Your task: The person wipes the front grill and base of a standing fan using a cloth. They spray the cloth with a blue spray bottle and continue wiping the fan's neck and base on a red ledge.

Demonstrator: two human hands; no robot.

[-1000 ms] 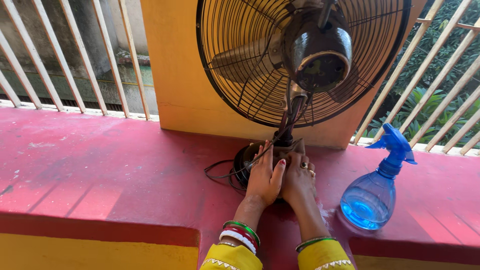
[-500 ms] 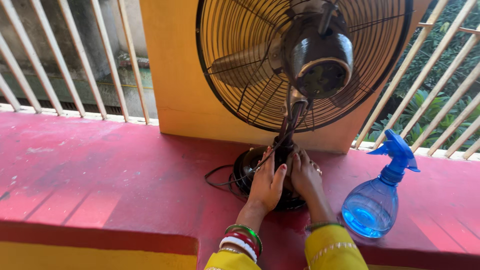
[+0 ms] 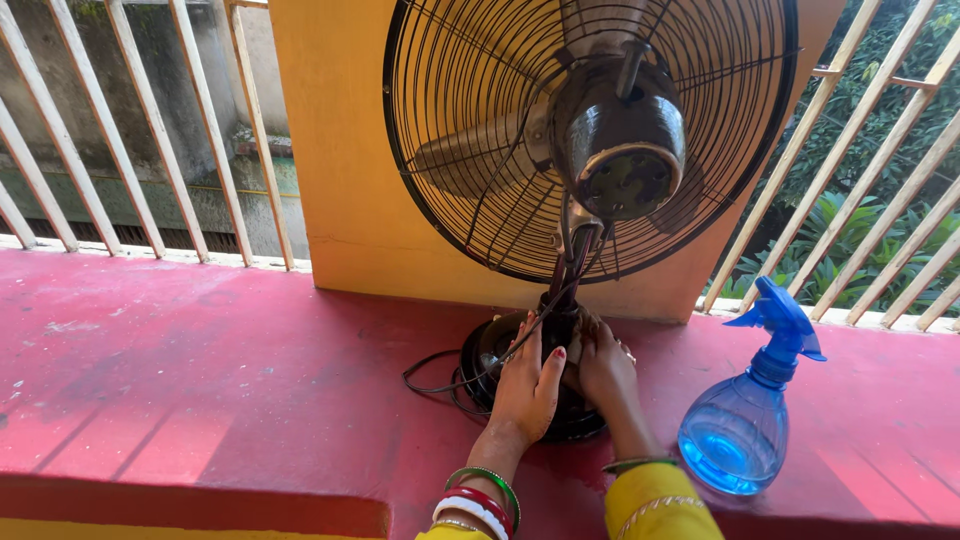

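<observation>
A dark table fan with a black wire cage stands on a red ledge, seen from behind, its motor housing facing me. My left hand rests flat on the fan's round black base, fingers together. My right hand presses against the base beside the stem, fingers curled around what looks like a brownish cloth; the cloth is mostly hidden. Both wrists wear bangles and yellow sleeves. A black cord coils left of the base.
A blue spray bottle with blue liquid stands right of the fan. A yellow pillar rises behind it, with slanted pale railings on both sides and green plants beyond the right railing.
The view has tipped so the fan and ledge sit lower in frame. My right hand has turned and slid further around the stem side of the base; my left hand stays put.
</observation>
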